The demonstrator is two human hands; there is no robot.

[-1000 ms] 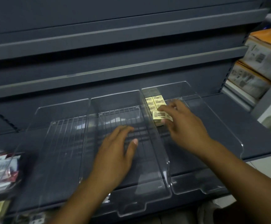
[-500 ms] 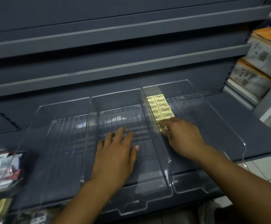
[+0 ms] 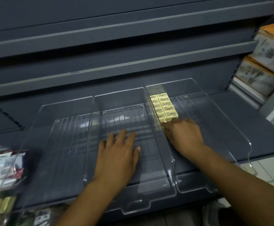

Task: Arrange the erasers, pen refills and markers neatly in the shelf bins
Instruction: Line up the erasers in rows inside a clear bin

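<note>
Erasers (image 3: pixel 164 106) form two short rows in the right bin (image 3: pixel 222 121), right hand (image 3: pixel 184 135) curled against the nearest (grip unclear), left hand (image 3: pixel 118 154) flat in the middle bin (image 3: pixel 120 101); refills, markers unplaced.

One wide-angle camera, worn on the head, stands close in front of the middle clear bin (image 3: pixel 119 103), looking forward and down into it; grey shelf boards (image 3: pixel 116 26) fill the frame above it.

Right hand (image 3: pixel 184 136) at erasers (image 3: pixel 164 106)
</note>
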